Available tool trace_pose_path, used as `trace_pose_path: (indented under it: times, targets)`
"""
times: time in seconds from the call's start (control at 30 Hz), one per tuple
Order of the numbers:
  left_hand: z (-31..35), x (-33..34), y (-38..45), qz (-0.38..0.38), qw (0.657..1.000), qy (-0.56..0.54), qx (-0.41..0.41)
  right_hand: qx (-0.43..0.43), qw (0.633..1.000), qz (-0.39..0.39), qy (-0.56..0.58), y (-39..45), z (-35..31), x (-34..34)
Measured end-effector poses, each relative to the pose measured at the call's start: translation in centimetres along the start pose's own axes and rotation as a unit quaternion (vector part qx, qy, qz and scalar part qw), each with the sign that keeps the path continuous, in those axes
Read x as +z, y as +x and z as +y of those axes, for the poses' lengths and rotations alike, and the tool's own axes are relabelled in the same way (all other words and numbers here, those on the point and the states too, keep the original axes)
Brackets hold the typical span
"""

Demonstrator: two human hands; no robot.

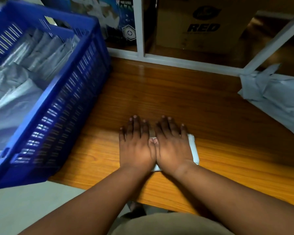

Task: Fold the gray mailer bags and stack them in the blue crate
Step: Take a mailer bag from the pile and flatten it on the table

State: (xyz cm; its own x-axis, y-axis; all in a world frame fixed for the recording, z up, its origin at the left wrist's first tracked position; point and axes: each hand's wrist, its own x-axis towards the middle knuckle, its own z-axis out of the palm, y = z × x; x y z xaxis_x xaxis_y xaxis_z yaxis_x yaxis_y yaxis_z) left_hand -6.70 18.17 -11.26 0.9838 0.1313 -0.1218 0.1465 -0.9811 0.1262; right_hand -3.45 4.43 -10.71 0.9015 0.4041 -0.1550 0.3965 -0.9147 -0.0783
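A small folded gray mailer bag (194, 149) lies on the wooden table (185, 95), mostly covered by my hands. My left hand (136, 145) and my right hand (172, 143) press flat on it side by side, fingers straight and thumbs touching. Only the bag's right edge and a strip at the wrists show. The blue crate (66, 99) stands at the left, overhanging the table's corner. Inside it, folded gray bags (41, 50) stand in a row at the back, and loose gray bags (12, 99) lie in front of them.
A pile of unfolded gray mailer bags (275, 94) lies at the table's right edge. A white frame (176, 60) runs along the table's far side, with a cardboard box (204, 24) behind it. The near table edge is just above my lap.
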Motion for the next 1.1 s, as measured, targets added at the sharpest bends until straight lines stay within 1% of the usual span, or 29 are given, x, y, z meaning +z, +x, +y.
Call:
trace_pose_path:
  times: [0.13, 0.23, 0.33, 0.43, 0.5, 0.67, 0.87, 1.1]
  targets:
    - [0.2, -0.3, -0.3, 0.001, 1.000, -0.002, -0.005, 0.002, 1.000, -0.010, 0.015, -0.3, -0.1, -0.6]
    - [0.4, -1.0, -0.5, -0.013, 1.000, -0.004, -0.011, 0.003, 0.999, -0.025, 0.028, -0.6, -0.1, -1.3]
    - [0.7, -1.9, -0.6, -0.018, 1.000, -0.010, -0.006, -0.008, 0.999, -0.018, 0.044, -0.7, 0.4, -2.2]
    - [2.1, -3.0, -1.3, 0.015, 0.999, -0.029, 0.034, -0.032, 0.999, -0.005, 0.022, -1.4, 1.7, -3.4]
    - [3.5, -3.1, -1.4, 0.019, 0.997, -0.041, 0.059, -0.042, 0.999, -0.007, 0.010, -1.8, 2.9, -3.9]
    - [5.2, -1.3, -0.8, 0.009, 0.995, -0.033, 0.090, -0.031, 0.999, -0.024, 0.033, -2.0, 5.5, -2.1]
    - [5.2, -0.4, -0.9, 0.031, 0.995, -0.021, 0.096, -0.033, 0.998, -0.004, 0.049, -1.7, 5.9, -1.3]
    - [5.5, -0.4, -0.5, 0.017, 0.995, -0.008, 0.099, -0.039, 0.998, 0.014, 0.048, -1.3, 6.1, -0.6]
